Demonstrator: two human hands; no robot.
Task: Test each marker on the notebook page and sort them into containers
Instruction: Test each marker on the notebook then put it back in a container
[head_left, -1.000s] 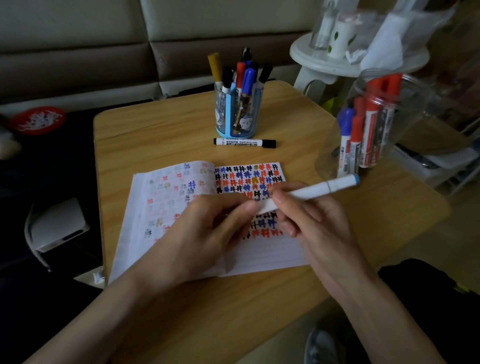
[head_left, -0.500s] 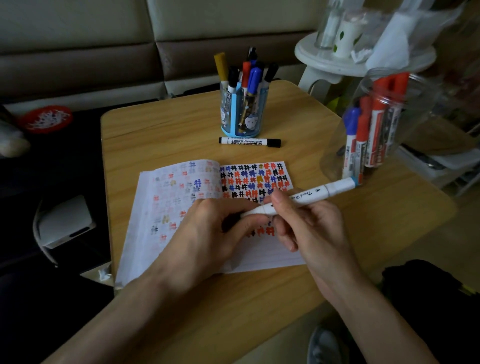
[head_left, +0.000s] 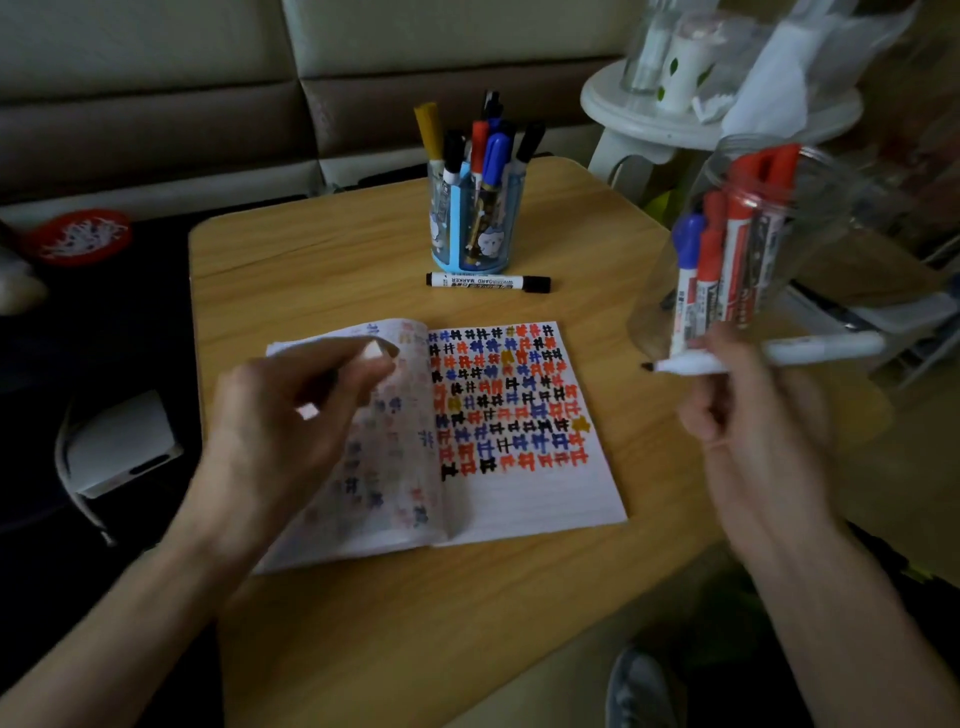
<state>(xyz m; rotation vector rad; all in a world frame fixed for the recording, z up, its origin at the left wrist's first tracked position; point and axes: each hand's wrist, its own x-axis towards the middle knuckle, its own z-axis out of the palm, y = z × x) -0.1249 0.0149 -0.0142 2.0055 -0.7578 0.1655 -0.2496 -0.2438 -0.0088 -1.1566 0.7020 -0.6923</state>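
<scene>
White uncapped marker (head_left: 810, 348) gripped in right hand (head_left: 753, 410) at frame right, left hand (head_left: 280, 421) pinching what looks like its cap (head_left: 372, 351), above open notebook (head_left: 519, 499)

Bare wood of the table (head_left: 311, 270) lies open across the far left corner and along the near edge. At far centre the pen holder (head_left: 470, 228), full of upright markers, blocks the way. A black marker (head_left: 485, 282) lies just near of it, and a narrow bare strip separates that from the notebook (head_left: 519, 499). The clear jar (head_left: 779, 234) crowds the right edge. The left hand (head_left: 291, 431), pinching a white cap (head_left: 371, 351), covers the left page. The right hand (head_left: 748, 415) grips an uncapped marker (head_left: 691, 366) between notebook and jar.
</scene>
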